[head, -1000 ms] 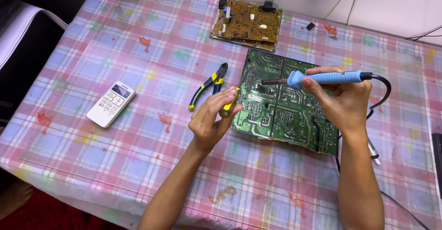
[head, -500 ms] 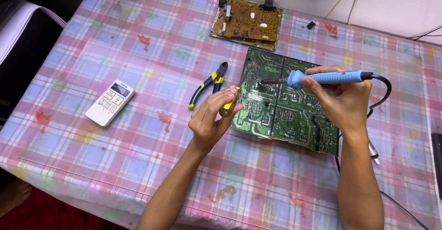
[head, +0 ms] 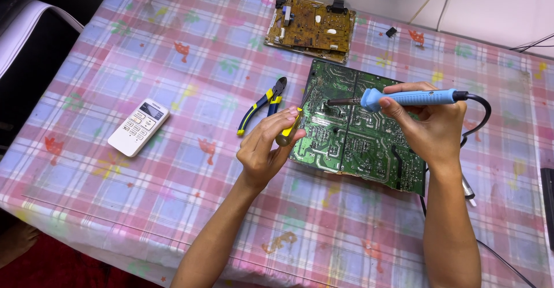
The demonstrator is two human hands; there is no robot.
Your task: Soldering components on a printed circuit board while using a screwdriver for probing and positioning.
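Green circuit board (head: 358,132) lying flat on checked tablecloth (head: 173,195). Right hand (head: 430,123) clamped on blue soldering iron (head: 404,98), tip over board. Left hand (head: 266,149) gripping yellow-handled tool (head: 290,127) at board's edge. Pliers (head: 262,106), white remote (head: 138,127) nearby.

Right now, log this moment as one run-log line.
left hand: grips yellow-handled tool at board edge | right hand: holds blue soldering iron, tip over green circuit board | pliers: idle beside board

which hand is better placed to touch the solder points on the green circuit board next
Right, probably. The right hand holds the blue-handled soldering iron, its tip over the green circuit board. The left hand grips a yellow-handled tool at the board's edge.
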